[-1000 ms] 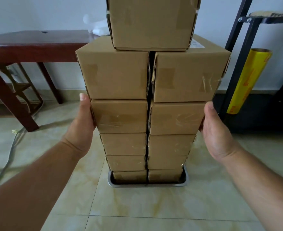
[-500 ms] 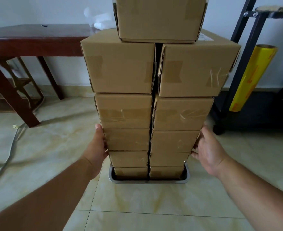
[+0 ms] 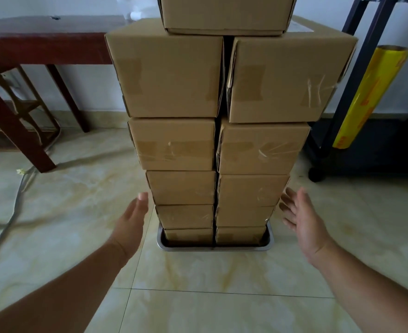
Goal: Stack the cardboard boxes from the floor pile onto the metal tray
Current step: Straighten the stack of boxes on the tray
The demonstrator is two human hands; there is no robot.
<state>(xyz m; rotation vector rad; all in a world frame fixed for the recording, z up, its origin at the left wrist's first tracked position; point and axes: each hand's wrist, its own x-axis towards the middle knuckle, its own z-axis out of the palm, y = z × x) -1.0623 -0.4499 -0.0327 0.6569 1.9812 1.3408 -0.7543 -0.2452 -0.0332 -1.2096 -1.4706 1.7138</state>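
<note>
Floor [image 3: 198,308] is glossy cream tile with yellowish veining, one grout line running across in front of the tray. White wall behind. Dark red-brown wooden desk [image 3: 42,42] at left rear, legs angled, a wooden frame tucked under it; a grey cable [image 3: 11,212] trails over the tiles on that side. At right — a dark metal rack [image 3: 356,68] on a caster, with a yellow film roll [image 3: 368,97] leaning against it.

Metal tray [image 3: 215,248] sits flat on the floor, centre. It carries the cardboard boxes [image 3: 217,150] in two columns side by side, five tiers visible in each, narrow vertical gap between the columns. One more box [image 3: 224,13] sits centred on top, bridging both columns (its upper part is cut off by the frame). Upper tiers overhang the lower ones in this wide-angle view; right column's top box is slightly skewed. Brown and clear tape patches on most front faces.

Left hand [image 3: 132,224] — fingers straight, palm facing the stack, just beside the left column's lower tiers, not touching. Right hand [image 3: 303,224] — fingers spread and relaxed, just beside the right column, also apart from it. Both hands hold nothing.
</note>
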